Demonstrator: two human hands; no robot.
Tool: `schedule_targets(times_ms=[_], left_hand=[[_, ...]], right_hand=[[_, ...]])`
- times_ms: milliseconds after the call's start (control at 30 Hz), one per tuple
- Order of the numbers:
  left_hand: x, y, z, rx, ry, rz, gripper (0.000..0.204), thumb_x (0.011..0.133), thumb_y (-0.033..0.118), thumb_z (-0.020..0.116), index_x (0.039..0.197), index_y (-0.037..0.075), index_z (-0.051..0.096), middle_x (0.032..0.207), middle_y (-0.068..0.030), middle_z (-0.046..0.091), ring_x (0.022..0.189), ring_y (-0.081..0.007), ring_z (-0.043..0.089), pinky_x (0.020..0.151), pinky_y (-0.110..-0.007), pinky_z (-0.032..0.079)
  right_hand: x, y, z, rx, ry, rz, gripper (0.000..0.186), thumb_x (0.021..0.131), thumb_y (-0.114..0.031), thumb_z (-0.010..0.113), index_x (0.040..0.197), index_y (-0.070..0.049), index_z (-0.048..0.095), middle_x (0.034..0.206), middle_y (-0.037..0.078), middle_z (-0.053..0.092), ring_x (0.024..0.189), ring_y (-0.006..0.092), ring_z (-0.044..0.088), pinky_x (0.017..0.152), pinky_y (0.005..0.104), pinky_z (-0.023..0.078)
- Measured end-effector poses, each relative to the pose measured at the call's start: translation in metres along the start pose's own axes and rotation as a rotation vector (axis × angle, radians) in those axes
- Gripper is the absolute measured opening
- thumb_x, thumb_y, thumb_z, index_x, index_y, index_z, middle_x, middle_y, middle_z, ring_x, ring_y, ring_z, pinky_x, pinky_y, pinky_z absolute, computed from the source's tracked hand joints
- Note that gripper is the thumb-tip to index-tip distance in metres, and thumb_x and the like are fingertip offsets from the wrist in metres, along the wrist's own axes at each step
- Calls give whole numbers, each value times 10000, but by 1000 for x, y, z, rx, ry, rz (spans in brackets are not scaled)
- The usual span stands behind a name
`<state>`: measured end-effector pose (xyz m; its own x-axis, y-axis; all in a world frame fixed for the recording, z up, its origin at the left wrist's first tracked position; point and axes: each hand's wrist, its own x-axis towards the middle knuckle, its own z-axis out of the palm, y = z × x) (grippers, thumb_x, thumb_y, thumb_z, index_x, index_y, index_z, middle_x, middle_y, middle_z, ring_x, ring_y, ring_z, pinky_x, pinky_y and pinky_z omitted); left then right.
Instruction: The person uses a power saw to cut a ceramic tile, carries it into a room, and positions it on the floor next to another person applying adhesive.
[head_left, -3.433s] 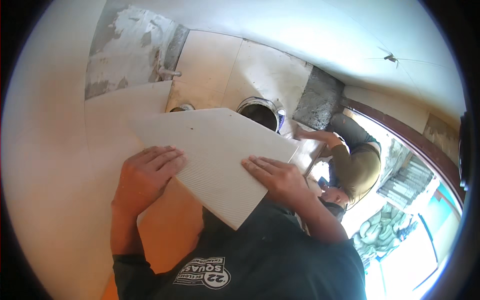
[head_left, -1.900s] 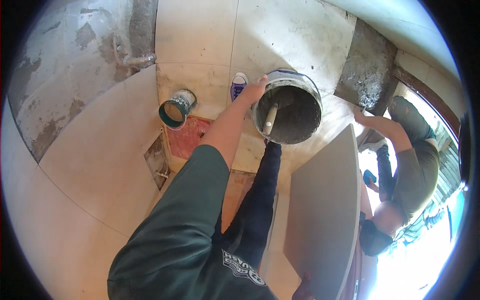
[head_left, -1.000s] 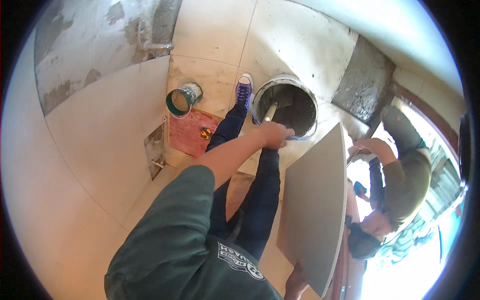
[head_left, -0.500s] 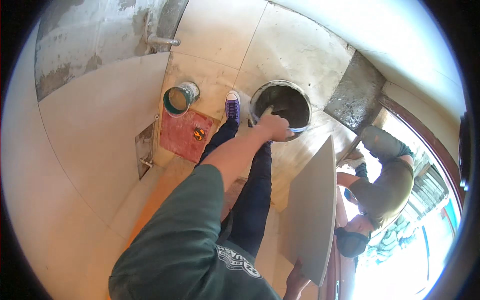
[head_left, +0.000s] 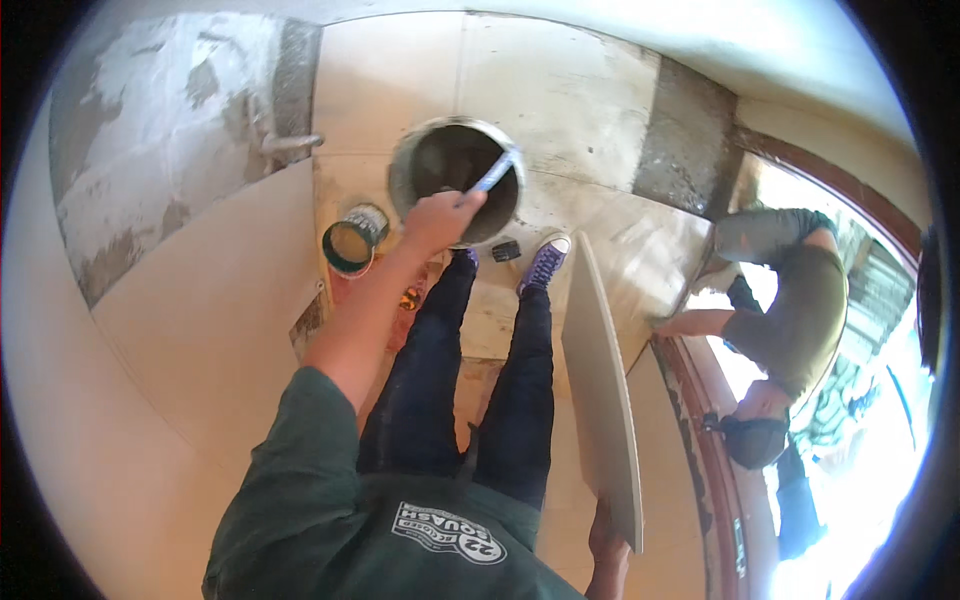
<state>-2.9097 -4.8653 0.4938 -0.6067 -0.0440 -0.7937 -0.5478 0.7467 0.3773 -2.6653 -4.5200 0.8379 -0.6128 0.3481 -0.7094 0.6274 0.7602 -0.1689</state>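
My left hand is closed around what looks like the pale blue handle of a large bucket. The bucket's open top faces me, with grey wet-looking material inside, and its outline is blurred. It hangs or stands in front of my left shoe. At the lower right, my right hand grips the near end of a big flat tile, held on edge beside my right leg. Fingers on the tile's far face are partly hidden.
A smaller green-rimmed bucket stands left, by a red mat with an orange-and-black object. A small black block lies between my shoes. A co-worker bends in the doorway at right. A pipe juts from the wall.
My left hand and the large bucket have moved left, toward the smaller bucket. The tile has turned more edge-on beside my leg. The co-worker's arm now shows apart from the tile.
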Motion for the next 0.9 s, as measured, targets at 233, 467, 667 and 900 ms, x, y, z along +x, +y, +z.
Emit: schedule_targets(times_ms=[233,467,667,900], left_hand=[[19,-47,-33,-87,184,-61,633,983,610,499,944,14,711,997,-268,705,1024,-449,662,889,-493,494],[19,-108,-79,-159,256,-79,683,993,615,508,832,-37,629,756,-200,602,755,-325,590,733,-458,457],[18,-125,-88,-244,252,-90,672,993,592,543,774,-43,559,677,-128,498,670,-240,477,655,-423,415],[11,-132,-90,-249,195,-121,651,992,587,545,789,-30,582,698,-146,543,692,-255,517,675,-425,430]], right_hand=[[2,-9,16,17,-101,89,249,964,-224,649,1076,-10,710,744,229,670,701,346,719,608,411,539],[7,-32,25,60,-116,41,344,926,-121,675,1261,-42,680,737,241,660,682,362,721,616,398,561],[13,-54,20,-9,-108,-14,352,940,-103,649,1285,-34,665,804,238,694,727,367,734,651,416,573],[15,-72,32,13,-109,-72,378,924,-86,646,1299,-45,658,957,253,723,868,381,745,733,416,589]])
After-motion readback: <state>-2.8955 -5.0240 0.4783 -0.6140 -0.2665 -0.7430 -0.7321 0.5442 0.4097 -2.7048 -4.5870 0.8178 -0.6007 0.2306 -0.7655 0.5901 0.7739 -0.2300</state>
